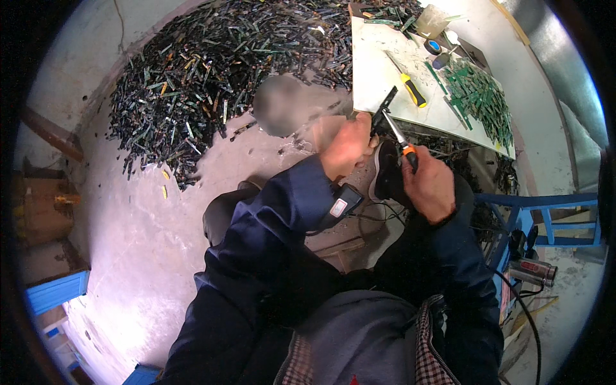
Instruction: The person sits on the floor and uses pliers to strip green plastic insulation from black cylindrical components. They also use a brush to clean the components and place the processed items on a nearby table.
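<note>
My left hand (348,146) is closed round the lower end of a narrow black strip (389,97), just off the near edge of the white tabletop. The strip slants up and to the right past my fingers. In my right hand (433,186) is a tool with an orange-and-black handle and a tapering metal shaft (394,128), which looks like a soldering iron. Its tip reaches the black strip; whether it presses on it I cannot tell. Behind both hands shows a dark shoe (387,170). A black box with a white label (339,206) is beside my left wrist.
A large heap of dark strips (212,83) covers the floor at far left. On the white tabletop (372,70) lie a yellow-and-black screwdriver (412,90), green circuit-board strips (481,102) and a blue round tin (433,47). A silver heat gun (534,272) and blue stool (539,205) stand right.
</note>
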`<action>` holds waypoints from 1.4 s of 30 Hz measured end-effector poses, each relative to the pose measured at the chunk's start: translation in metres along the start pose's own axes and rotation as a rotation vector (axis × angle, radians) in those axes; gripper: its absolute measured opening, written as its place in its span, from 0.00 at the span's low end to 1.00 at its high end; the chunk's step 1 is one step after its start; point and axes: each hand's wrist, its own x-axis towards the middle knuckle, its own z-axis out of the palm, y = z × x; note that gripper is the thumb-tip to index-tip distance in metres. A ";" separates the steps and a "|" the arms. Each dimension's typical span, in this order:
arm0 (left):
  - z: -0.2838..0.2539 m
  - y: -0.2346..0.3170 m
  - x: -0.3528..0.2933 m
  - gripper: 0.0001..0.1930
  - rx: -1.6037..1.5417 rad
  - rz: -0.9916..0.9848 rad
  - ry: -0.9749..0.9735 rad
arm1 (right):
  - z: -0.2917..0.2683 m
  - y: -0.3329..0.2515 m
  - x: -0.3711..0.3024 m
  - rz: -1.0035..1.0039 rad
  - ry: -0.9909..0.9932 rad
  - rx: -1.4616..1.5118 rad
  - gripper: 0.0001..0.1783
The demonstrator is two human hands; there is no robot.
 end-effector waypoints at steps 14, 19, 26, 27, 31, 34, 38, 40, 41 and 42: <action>0.009 0.015 -0.002 0.19 -0.407 -0.100 -0.053 | 0.001 -0.032 -0.014 0.482 -0.667 1.790 0.18; 0.008 0.003 0.007 0.21 -0.112 -0.033 0.046 | 0.000 0.008 0.004 0.068 -0.170 0.206 0.16; 0.007 0.004 0.003 0.23 -0.316 -0.050 -0.053 | -0.023 -0.008 0.008 0.538 -0.729 1.414 0.15; 0.007 -0.002 0.007 0.23 -0.372 0.010 -0.157 | -0.023 -0.014 0.002 0.558 -0.780 1.675 0.17; 0.014 0.010 -0.001 0.23 -0.386 -0.086 -0.196 | -0.002 -0.024 -0.023 0.580 -0.812 2.136 0.20; -0.002 -0.004 0.011 0.22 -0.474 -0.231 -0.266 | 0.013 -0.015 -0.007 0.403 -0.520 1.360 0.14; 0.001 -0.008 0.005 0.24 -0.160 -0.107 -0.045 | 0.015 0.007 -0.001 -0.063 0.014 -0.016 0.11; 0.006 -0.005 0.008 0.23 -0.231 -0.223 -0.092 | 0.008 0.015 -0.002 0.109 -0.208 0.262 0.12; 0.012 -0.003 0.008 0.23 -0.238 -0.220 -0.081 | 0.002 0.016 -0.002 0.290 -0.383 0.595 0.12; 0.009 0.004 0.000 0.23 -0.245 -0.210 -0.034 | -0.004 0.008 0.002 0.443 -0.572 0.943 0.12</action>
